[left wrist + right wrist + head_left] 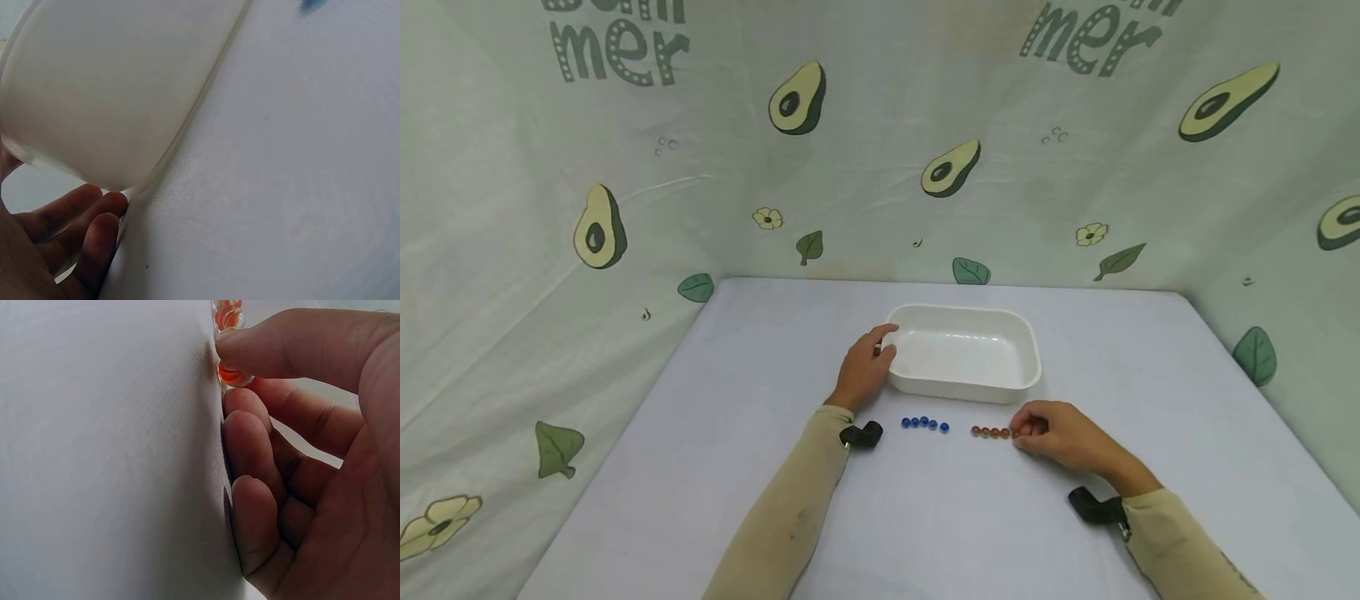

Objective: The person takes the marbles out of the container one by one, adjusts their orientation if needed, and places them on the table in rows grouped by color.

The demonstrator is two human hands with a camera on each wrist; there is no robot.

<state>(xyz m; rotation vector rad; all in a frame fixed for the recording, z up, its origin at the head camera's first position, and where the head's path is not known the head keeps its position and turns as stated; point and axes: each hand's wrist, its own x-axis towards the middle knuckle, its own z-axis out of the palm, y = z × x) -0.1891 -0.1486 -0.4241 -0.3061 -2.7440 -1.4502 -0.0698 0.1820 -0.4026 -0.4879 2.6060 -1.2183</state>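
At the left end of a white rectangular tray (pixel 955 389), my left hand (pixel 862 367) grips the rim. In the left wrist view, curled fingers (pixel 94 244) lie against the base of the tray's outer wall (pixel 119 94). My right hand (pixel 1060 433) is at the right end of a short row of orange glass marbles (pixel 985 432), its thumb and index finger pinching the end marble (pixel 234 376). In the right wrist view the thumb partly covers that marble, and the other fingers curl close to the cloth. Left of this row lies a row of blue marbles (pixel 923 422).
Both marble rows lie in front of the tray on a white-covered table (pixel 940 517). A pale curtain (pixel 880 167) printed with avocados and leaves hangs behind the table and along its sides. Black wrist cameras (pixel 861 435) sit on both sleeves.
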